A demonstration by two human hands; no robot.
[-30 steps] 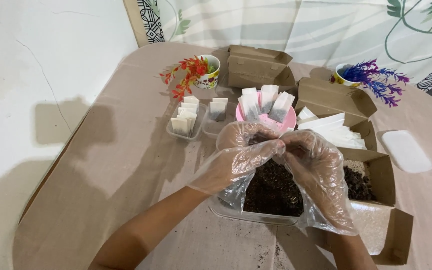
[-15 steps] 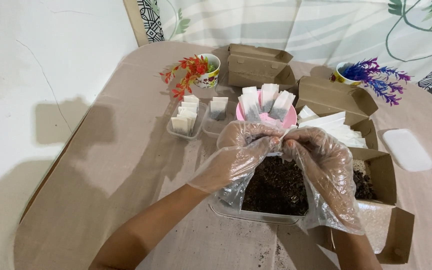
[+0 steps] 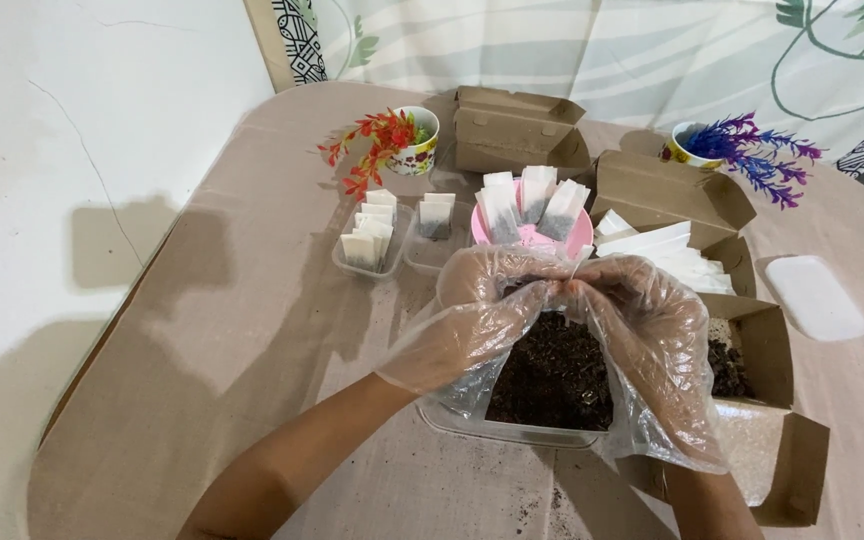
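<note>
Filling appears to be the step in hand: both gloved hands meet over the clear tub of dark loose tea (image 3: 552, 375). The left hand (image 3: 472, 325) and right hand (image 3: 642, 330) pinch a small sachet (image 3: 555, 288) between closed fingertips — barely visible. Next likely calls for a steady hold — filled sachets stand in the pink bowl (image 3: 532, 235) beyond.

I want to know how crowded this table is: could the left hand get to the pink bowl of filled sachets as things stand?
Probably yes. The left hand is over the clear tub of dark soil, and the pink bowl stands just beyond it, open on top, with nothing between them. Both gloved hands are pinched together, though.
</note>
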